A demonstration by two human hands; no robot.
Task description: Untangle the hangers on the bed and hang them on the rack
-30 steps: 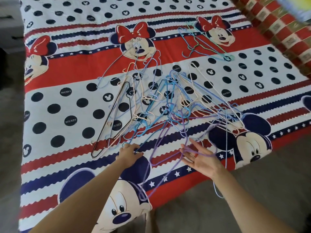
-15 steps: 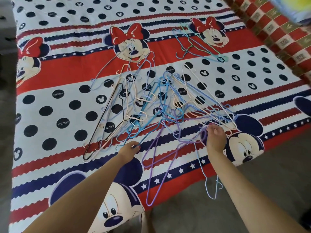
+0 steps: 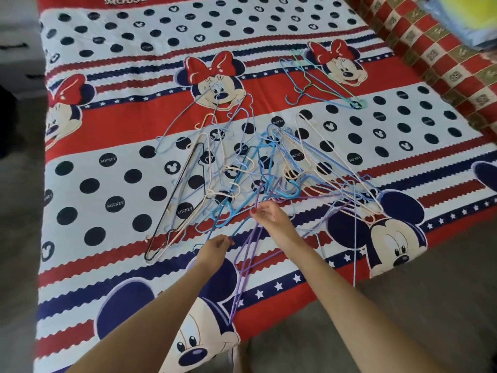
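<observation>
A tangled heap of thin wire hangers [image 3: 269,168] in blue, white, cream, purple and black lies in the middle of the bed [image 3: 113,109]. My left hand [image 3: 215,247] pinches a blue hanger wire at the heap's near edge. My right hand [image 3: 270,215] is closed on a purple hanger [image 3: 243,267] where it enters the tangle; that hanger trails toward me over the sheet. A black hanger [image 3: 174,208] lies at the heap's left side. No rack is in view.
A small separate bunch of blue and green hangers [image 3: 317,82] lies farther back on the right. A red checked blanket [image 3: 435,49] is bunched along the bed's right side. Grey floor [image 3: 416,305] lies beyond the bed's near right edge.
My right hand moved left from the heap's right side to its near middle and took hold of the purple hanger. The left hand stays on the blue wire.
</observation>
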